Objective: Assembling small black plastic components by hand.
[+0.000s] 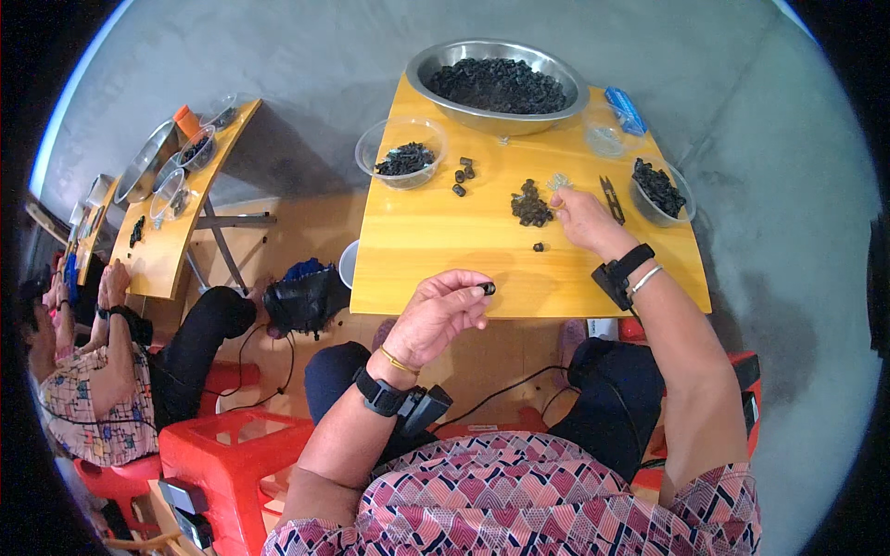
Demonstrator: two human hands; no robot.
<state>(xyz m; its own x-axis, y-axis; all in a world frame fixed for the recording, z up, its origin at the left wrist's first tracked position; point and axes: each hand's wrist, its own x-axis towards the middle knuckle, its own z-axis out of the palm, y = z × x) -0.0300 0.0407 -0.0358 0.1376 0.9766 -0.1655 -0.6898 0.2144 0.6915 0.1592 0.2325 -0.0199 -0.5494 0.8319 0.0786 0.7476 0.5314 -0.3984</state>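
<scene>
The left hand (436, 315) pinches a small black ring-shaped part (488, 289) between thumb and fingertips, lifted above the near edge of the yellow table (436, 250); a loose pinch could drop it off the edge to the floor. Further right, the right hand (579, 221) rests with fingers curled beside a small pile of black parts (530, 206), seemingly gripping something tiny, though it cannot be made out. A careless sweep could scatter the pile toward the lone part (538, 246).

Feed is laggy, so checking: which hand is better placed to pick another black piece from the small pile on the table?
Probably the right hand: its fingers rest beside the small pile of black pieces. The left hand is raised near the table's front edge, already pinching one black piece.
</scene>
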